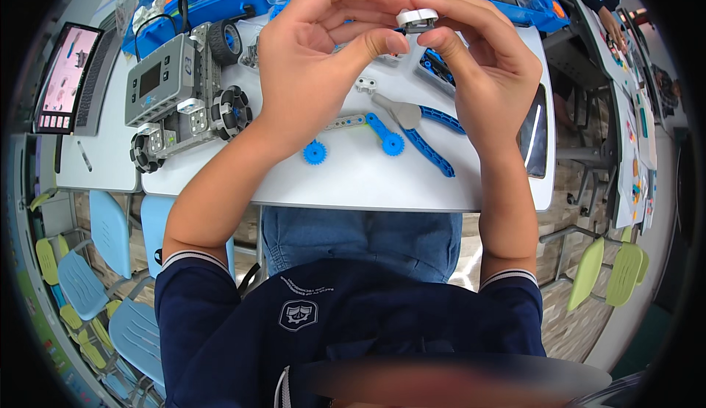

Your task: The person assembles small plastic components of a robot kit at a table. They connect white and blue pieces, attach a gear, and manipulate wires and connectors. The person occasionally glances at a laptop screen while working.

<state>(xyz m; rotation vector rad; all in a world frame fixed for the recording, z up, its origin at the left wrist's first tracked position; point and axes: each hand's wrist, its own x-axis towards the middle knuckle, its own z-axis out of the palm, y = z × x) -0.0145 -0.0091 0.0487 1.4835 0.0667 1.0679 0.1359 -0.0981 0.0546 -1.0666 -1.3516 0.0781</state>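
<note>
High over the table, my left hand [312,62] and my right hand [489,77] meet around a small white and grey plastic building piece [418,18]. The fingertips and thumbs of both hands close on it from either side. Below them lies a plier-like tool [407,116] with a grey head and blue handles. To its left is a grey beam [346,122] joined to a blue arm [376,127], with a blue gear [315,153] near one end and another blue gear [393,144] near the other. A small light-grey connector [365,84] rests just behind the tool.
A wheeled robot [158,84] with a grey control box stands at the left, beyond it a laptop [81,77]. Blue parts bins [228,0] line the back. A dark tablet-like device [535,132] lies at the right edge. Blue chairs [110,231] stand left.
</note>
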